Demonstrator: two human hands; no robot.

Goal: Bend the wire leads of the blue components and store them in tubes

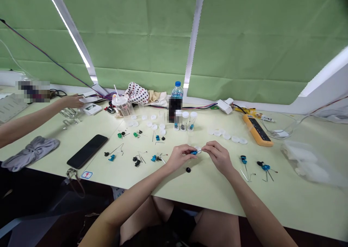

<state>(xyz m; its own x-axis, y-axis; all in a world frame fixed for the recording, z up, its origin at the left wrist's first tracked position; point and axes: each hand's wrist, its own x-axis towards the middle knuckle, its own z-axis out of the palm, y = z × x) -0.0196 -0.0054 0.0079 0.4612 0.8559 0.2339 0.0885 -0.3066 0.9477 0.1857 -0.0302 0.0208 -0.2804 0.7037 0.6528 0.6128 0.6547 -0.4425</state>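
Blue fitting [194, 153] pinched by left hand [179, 157]; right hand [218, 156] pinches thin rod [199, 151].
White-capped vials [193, 122], bottle [177, 91] beyond; power strip [257, 130] rightward; pale table [206, 194], green blinds [244, 40].

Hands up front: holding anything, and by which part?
The left hand pinches a small blue part by its left end; the right hand pinches a thin piece by its right end.

A phone [87, 151] lies on the table [212, 192] at left, right of a cloth [31, 153]. Mid-frame, a bottle [177, 91] stands behind three tubes [184, 122] — below them, a small part [194, 153] is in the left hand [178, 157], a thin rod [200, 150] in the right hand [219, 157]. A power strip [258, 130] lies at right.
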